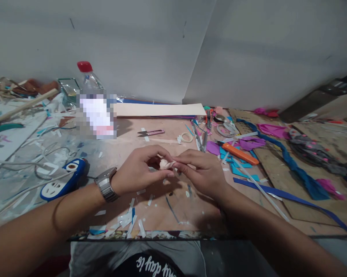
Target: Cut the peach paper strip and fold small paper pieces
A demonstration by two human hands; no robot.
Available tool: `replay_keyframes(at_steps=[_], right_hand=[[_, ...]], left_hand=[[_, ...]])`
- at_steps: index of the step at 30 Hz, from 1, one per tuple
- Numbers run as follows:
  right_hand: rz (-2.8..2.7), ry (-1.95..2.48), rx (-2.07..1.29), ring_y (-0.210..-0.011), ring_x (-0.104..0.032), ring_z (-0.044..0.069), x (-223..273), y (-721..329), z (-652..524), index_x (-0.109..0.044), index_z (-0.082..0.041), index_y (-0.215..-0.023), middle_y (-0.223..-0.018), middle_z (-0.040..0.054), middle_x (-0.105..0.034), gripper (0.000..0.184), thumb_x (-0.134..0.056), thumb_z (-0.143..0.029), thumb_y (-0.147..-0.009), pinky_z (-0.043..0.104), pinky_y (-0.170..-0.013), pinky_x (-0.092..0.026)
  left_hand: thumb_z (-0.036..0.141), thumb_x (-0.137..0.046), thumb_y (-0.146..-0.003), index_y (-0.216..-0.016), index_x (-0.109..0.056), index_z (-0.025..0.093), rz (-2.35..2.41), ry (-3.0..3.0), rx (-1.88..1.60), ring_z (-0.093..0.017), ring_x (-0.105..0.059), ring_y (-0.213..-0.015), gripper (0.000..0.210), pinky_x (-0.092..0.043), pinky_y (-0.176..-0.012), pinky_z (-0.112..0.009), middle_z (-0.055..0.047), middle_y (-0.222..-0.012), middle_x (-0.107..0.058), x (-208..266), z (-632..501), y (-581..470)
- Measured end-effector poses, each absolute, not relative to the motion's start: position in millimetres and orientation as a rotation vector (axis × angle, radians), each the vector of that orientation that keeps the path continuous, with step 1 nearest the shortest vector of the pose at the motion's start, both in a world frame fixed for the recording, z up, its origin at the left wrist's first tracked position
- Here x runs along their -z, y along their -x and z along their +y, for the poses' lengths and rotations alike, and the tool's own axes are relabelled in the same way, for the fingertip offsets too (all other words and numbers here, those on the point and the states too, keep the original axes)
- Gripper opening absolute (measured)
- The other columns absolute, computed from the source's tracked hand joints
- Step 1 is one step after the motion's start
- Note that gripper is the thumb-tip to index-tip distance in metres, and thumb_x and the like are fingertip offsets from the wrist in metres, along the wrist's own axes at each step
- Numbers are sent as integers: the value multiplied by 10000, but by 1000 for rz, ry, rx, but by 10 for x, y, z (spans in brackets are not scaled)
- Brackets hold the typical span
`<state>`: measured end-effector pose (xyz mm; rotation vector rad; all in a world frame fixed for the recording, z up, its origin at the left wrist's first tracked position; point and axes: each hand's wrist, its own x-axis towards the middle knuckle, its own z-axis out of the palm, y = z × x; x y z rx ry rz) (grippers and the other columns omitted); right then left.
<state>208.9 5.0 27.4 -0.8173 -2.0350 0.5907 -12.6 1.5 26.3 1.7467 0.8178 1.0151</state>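
Left hand: the left hand (143, 167), silver metal watch (106, 185) at its wrist; thumb and fingers curled about a small pale pinkish twisted piece of soft sheet material (166, 164).
Right hand: the right hand (204, 169); thumb and forefinger pinched together on the twisted end of the same piece; fingertips of both hands close together.
Pale piece: held between the two hands, above the paint-marked light brown tabletop (159, 144); rounded at the left end, narrowed at the right; exact material cannot be told.
Snips: pink-handled thread snips with dark blades (152, 133); lying beyond the hands.
Tape: narrow cream ring of tape (186, 137); lying flat, right of the snips.
Cutter: orange plastic utility knife (239, 153); right of the right hand, among purple and turquoise scraps (234, 169).
Power strip: blue-and-white plastic socket block (65, 180); left of the watch.
Offcuts: thin white strips (127, 220); scattered near the table's front edge.
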Motion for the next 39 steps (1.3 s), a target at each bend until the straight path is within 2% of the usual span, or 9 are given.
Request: replay_keyframes(at_steps=[6, 9, 14, 20, 24, 27, 31, 36, 39], right_hand=[[-1914, 971, -793, -687, -708, 171, -298, -2082, 57, -824, -203, -880, -792, 61, -785, 124, -775, -315, -901, 278, -648, -533], [-1918, 1025, -904, -756, -688, 173, -282, -2049, 45, -786, -188, -846, -829, 56, -765, 136, -760, -311, -899, 281, -696, -516], [-1622, 1021, -1303, -609, -572, 118, -252, -1980, 33, -738, -175, -786, -714, 4, -686, 238, -819, -395, -826, 239, -572, -442], [-1425, 987, -1465, -582, -526, 106, -195, -1940, 22, -714, -173, -726, -690, -16, -632, 316, -899, -429, -734, 243, -557, -436], [-1555, 982, -1366, -662, -557, 127, -164, -1964, 24, -683, -174, -741, -732, -2, -629, 308, -834, -430, -822, 250, -614, -454], [-1734, 1031, -1233, -732, -592, 144, -193, -2019, 28, -683, -192, -940, -870, 16, -658, 269, -821, -399, -838, 266, -671, -498], [-1984, 1033, -1057, -814, -641, 164, -246, -2088, 48, -607, -247, -1316, -1079, 44, -677, 574, -856, -327, -805, 282, -718, -534], [-2011, 1011, -1048, -859, -678, 180, -261, -2089, 81, -746, -210, -1074, -1004, 53, -747, 229, -766, -366, -908, 282, -751, -527], [-1744, 1053, -1284, -705, -650, 149, -250, -2066, 71, -705, -191, -1002, -848, 19, -701, 274, -785, -422, -879, 252, -617, -518]], left_hand=[[291, -848, -809, -996, -680, 154, 798, -1613, -1011, -92, -624, -685, 285, -513, -606, -209, -44, -946, -698, -278, 62, 138], [255, -898, -745, -1023, -632, 164, 769, -1443, -1083, -106, -667, -765, 395, -563, -690, -218, -39, -985, -694, -254, 83, 132], [181, -937, -666, -1243, -586, 190, 724, -1281, -1040, -104, -667, -761, 676, -575, -709, -238, -63, -1091, -698, -173, 85, 98], [290, -840, -828, -1017, -713, 159, 714, -1326, -986, -140, -684, -804, 263, -555, -760, -266, -37, -910, -740, -110, 26, 19], [307, -793, -876, -913, -734, 152, 797, -1470, -1050, -141, -685, -811, 170, -541, -745, -252, -46, -926, -757, -125, 29, 40], [330, -700, -945, -954, -716, 156, 903, -1606, -1036, -137, -666, -721, 175, -518, -676, -249, -36, -856, -749, -126, 37, 83], [292, -641, -966, -961, -745, 187, 1026, -2000, -900, -154, -659, -749, 149, -486, -709, -273, -26, -866, -764, -117, 30, 120], [385, -685, -954, -929, -796, 199, 1004, -1893, -827, -159, -688, -745, 218, -497, -692, -264, -25, -849, -792, -137, 35, 115], [403, -714, -942, -953, -806, 196, 994, -1737, -907, -159, -708, -759, 227, -521, -691, -254, -33, -867, -805, -165, 39, 110]])
